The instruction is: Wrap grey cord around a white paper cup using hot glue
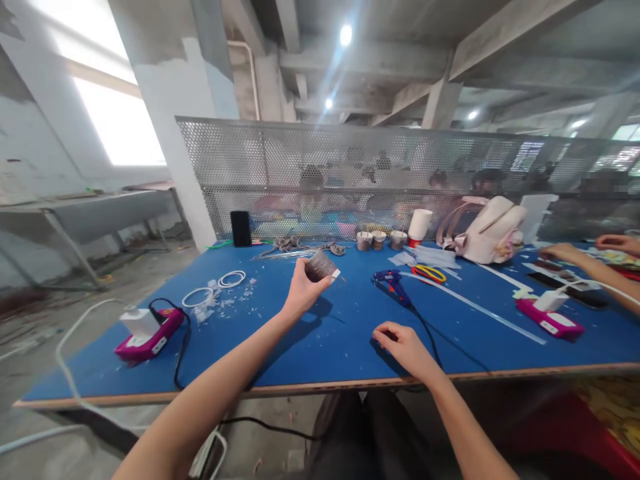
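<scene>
My left hand [303,291] holds a small cup wrapped in grey-brown cord [321,266] above the middle of the table. The cup is tilted, and a bit of white shows at its right end. My right hand [399,341] hovers close to the table's front edge, its fingers loosely curled and a little apart, with nothing visible in them. Beyond that hand lies a blue glue gun [395,285], its black cable running past the fingers toward the edge. Yellow-handled scissors [429,273] lie to the right of the glue gun.
Three wrapped cups [379,240] stand at the back beside stacked white paper cups [419,225]. Grey cord [300,245] lies behind my left hand. White rings [231,279], scraps and a magenta power strip [150,335] are leftward. A backpack [493,230] and another person's arm [583,263] are rightward.
</scene>
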{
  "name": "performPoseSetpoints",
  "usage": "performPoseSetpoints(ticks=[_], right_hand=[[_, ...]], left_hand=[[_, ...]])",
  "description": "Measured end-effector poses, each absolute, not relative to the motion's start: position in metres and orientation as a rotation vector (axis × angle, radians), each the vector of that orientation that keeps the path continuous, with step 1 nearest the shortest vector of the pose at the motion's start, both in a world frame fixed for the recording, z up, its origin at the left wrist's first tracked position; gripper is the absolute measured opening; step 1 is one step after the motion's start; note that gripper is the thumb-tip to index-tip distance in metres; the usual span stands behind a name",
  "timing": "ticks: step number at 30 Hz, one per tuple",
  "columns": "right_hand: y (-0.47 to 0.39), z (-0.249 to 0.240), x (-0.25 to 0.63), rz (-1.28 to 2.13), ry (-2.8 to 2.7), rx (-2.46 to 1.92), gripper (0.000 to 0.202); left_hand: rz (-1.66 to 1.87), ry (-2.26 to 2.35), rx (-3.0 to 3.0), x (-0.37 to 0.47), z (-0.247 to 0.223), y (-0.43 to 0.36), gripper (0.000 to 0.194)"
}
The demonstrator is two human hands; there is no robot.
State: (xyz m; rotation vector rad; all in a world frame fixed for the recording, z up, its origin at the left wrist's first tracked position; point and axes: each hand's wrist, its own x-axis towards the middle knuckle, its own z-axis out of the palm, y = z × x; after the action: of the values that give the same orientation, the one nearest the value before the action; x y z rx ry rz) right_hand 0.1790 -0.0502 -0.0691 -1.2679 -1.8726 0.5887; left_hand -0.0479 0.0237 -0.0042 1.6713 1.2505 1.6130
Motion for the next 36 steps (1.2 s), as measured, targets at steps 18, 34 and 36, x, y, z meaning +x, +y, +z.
performPoseSetpoints(ticks=[18, 34, 36], right_hand=[[-0.049, -0.066, 0.182, 0.766, -1.725, -1.346, 0.027], [0.066, -0.037, 0.238, 0.551, -1.643, -1.692, 0.022], [0.073, -0.041, 0.235, 0.575, -1.642, -1.725, 0.026]], left_hand=[[1.573, 1.415, 1.705, -0.070, -0.043, 0.040, 0.038], [1.513, 1.437, 1.631, -0.075, -0.043, 0.034, 0.040], [1.494, 1.448, 1.625, -0.074, -0.044, 0.032, 0.040]])
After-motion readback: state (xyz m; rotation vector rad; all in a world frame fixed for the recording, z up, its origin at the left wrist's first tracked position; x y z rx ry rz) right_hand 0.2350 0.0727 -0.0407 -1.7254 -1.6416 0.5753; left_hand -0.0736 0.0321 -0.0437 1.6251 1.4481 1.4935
